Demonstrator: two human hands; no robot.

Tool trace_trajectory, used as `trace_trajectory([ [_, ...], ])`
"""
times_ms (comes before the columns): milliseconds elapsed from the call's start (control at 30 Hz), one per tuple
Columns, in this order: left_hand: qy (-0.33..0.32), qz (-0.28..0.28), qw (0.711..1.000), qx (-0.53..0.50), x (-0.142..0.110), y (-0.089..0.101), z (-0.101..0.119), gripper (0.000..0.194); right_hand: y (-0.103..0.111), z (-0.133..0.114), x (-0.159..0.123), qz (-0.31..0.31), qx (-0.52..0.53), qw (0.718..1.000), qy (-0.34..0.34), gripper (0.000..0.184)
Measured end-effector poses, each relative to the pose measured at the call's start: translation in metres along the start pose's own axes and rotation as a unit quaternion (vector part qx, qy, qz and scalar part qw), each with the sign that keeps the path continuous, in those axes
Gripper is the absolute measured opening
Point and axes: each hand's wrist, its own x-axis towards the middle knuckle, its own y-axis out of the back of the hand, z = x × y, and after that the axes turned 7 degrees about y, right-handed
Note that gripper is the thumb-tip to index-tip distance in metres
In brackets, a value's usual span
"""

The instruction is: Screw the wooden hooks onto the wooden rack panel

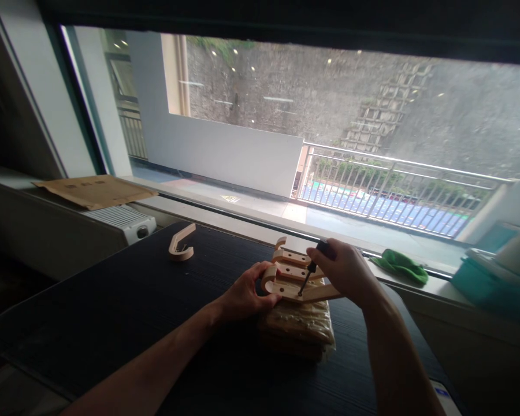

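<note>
My right hand [344, 271] is closed around the black handle of a screwdriver [314, 266], its shaft slanting down to a hole in the nearest wooden hook [290, 292]. The curled left end of that hook is gripped by my left hand [247, 294], thumb in front and fingers behind. Behind it lie two similar pale wooden hooks, the middle one [292, 271] and the far one [292, 256], each with dark holes. All rest on a block wrapped in clear plastic [303, 323]. Whether a screw sits under the screwdriver tip is too small to tell.
Another wooden hook [182, 248], with small dark bits inside its curve, lies on the dark table [112, 300]. A brown paper envelope [97, 190] is on the ledge at left. A green cloth [401, 267] and a teal container [494, 283] sit by the window at right.
</note>
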Motion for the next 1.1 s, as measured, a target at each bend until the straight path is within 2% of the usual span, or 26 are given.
trace_trajectory([
  [133, 0.011, 0.002, 1.0, -0.004, -0.001, 0.0, 0.001, 0.038, -0.001, -0.001, 0.0, 0.008, 0.005, 1.0, 0.005, 0.039],
  [300, 0.012, 0.0, 1.0, -0.007, -0.002, 0.0, 0.004, 0.037, 0.001, -0.006, -0.002, -0.017, 0.065, 0.997, 0.03, 0.034],
  [600, 0.007, 0.008, 1.0, 0.003, 0.0, -0.001, 0.002, 0.035, 0.001, 0.005, 0.001, -0.001, 0.023, 1.0, 0.008, 0.039],
  [900, 0.004, 0.005, 1.0, 0.0, -0.001, 0.0, 0.005, 0.034, 0.003, -0.004, -0.002, -0.011, 0.047, 0.998, 0.028, 0.035],
  [1100, 0.0, -0.003, 1.0, 0.007, -0.001, 0.001, 0.003, 0.034, 0.004, 0.002, 0.0, -0.004, 0.02, 1.0, 0.003, 0.038],
])
